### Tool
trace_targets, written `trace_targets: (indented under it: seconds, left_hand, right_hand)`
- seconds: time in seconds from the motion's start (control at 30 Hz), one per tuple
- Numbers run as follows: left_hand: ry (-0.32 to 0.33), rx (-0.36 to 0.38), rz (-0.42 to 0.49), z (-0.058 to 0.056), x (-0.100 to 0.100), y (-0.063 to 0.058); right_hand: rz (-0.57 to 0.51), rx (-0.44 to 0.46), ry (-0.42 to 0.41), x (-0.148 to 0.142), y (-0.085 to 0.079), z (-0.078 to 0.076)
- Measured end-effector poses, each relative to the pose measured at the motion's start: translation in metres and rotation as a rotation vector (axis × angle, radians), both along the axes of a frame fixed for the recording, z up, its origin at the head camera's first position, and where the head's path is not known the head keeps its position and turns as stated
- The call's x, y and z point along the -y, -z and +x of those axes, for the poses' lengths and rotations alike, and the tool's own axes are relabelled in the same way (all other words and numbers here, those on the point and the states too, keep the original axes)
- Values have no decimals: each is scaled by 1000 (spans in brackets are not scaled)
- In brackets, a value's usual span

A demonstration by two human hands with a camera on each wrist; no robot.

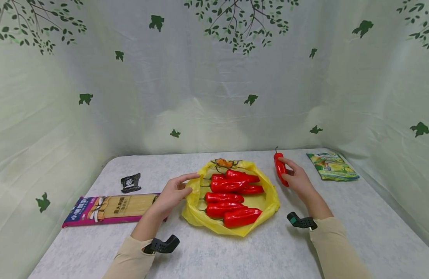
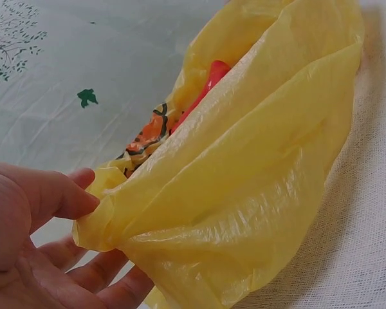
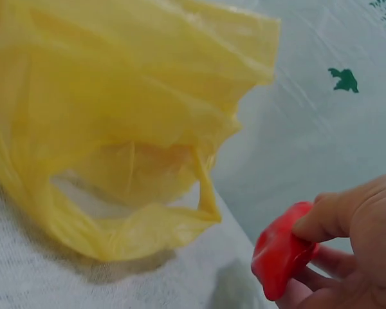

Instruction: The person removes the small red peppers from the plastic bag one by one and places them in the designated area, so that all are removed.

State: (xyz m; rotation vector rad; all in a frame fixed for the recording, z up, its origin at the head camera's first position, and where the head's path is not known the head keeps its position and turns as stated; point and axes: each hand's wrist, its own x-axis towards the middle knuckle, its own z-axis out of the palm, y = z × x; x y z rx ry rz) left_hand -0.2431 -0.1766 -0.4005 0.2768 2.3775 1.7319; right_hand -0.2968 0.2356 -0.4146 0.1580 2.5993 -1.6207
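A yellow plastic bag (image 1: 189, 214) lies spread on the table with its mouth turned up. Several long red peppers (image 1: 223, 197) lie inside it, some stacked on others. My left hand (image 1: 171, 197) pinches the bag's left rim between thumb and finger; in the left wrist view the hand (image 2: 48, 238) draws that edge up into folds. To the right of the bag, my right hand (image 1: 300, 181) grips a single red pepper (image 1: 280, 167), stem pointing away. In the right wrist view, the thumb presses on the pepper (image 3: 280, 251), while the bag's handle loop (image 3: 161, 232) hangs at the left.
A noodle packet (image 1: 109, 208) lies left of the bag, partly behind my left forearm. Beyond it sits a small black packet (image 1: 130, 183). At the far right is a green and yellow packet (image 1: 333, 166). Pale curtains with leaf prints (image 1: 214, 97) surround the table.
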Motion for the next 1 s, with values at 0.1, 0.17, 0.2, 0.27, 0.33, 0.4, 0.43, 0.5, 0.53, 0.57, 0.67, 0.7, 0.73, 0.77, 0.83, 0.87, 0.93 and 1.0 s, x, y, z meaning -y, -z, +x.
trace_targets:
  seconds: [0.1,0.17,0.2,0.27,0.33,0.4,0.43,0.5,0.53,0.57,0.67,0.7,0.73,0.77,0.83,0.87,0.93,1.0]
  left_hand:
    - [-5,1,-2,0,0,1]
    - [-12,3,-6,0,-1,1]
    - [-14,4,-8,0,-1,2]
    - [-16,6,-7,-1,-1,3]
    - [-15,6,-8,-1,-1,3]
    - [-14,6,-7,-1,-1,3]
    - [-15,6,-7,-1,-1,3]
    - [-15,5,-9,-1,-1,3]
    - [-14,4,-9,-1,-1,2]
    - [-13,4,-10,-1,-1,2]
    - [-8,2,-11,-1,-1,2]
    - [-8,2,-11,-1,-1,2]
    - [-8,2,-11,-1,-1,2]
    - [-8,2,-12,-1,-1,2]
    - [-9,3,-14,-1,-1,2]
    - [-10,4,-14,-1,-1,3]
    - [-11,6,-14,-1,-1,3]
    - [-10,8,-11,-1,-1,3]
  right_hand:
    - [22,11,3,-2,3,-2]
    - [36,21,5,-4,6,-3]
    - [42,27,7,-5,7,-4]
    - [54,39,14,-6,8,-4]
    - [65,46,18,-6,9,-4]
    - [79,51,18,-6,10,-4]
    - [85,52,17,-6,10,-4]
    - [100,48,11,-6,10,-4]
    - [108,44,7,-6,11,-4]
    - [115,39,3,-6,11,-4]
    - [147,15,-15,-5,12,-3]
    - [160,7,-21,-4,12,-3]
    - [171,-1,-26,-4,13,-3]
    - [186,-11,-34,-4,13,-3]
    - [217,-33,-45,-3,13,-3]
    - [229,-40,-49,-3,14,-4]
    - [256,-60,-59,-3,14,-3]
    - [274,-72,-62,-2,15,-3]
